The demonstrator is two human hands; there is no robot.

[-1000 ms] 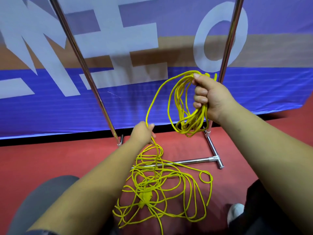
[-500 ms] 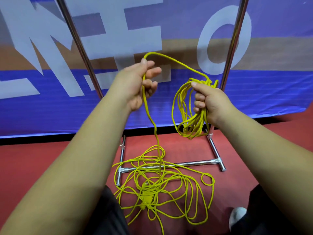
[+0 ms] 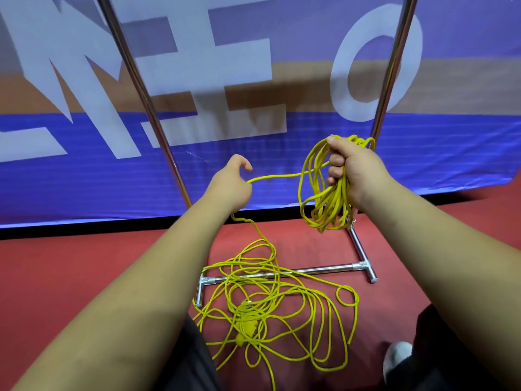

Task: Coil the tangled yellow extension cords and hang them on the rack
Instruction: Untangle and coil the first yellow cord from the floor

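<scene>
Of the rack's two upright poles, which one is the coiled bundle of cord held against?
The right upright pole: the right hand holds the coiled bundle directly in front of it. The left upright pole stands apart, beyond the left hand.

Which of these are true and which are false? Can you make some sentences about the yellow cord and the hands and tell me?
1. The right hand holds a bunch of coiled loops. True.
2. All of the yellow cord is already coiled up. False: a tangled pile lies on the red floor.
3. The left hand has a strand of cord running through its grip. True.
4. The coil is hanging on the rack. False: it is in the right hand, not hung on anything.
5. The floor pile lies over the rack's bottom bar. True.
6. The banner behind the rack is green. False: it is mostly blue with white letters.
</scene>
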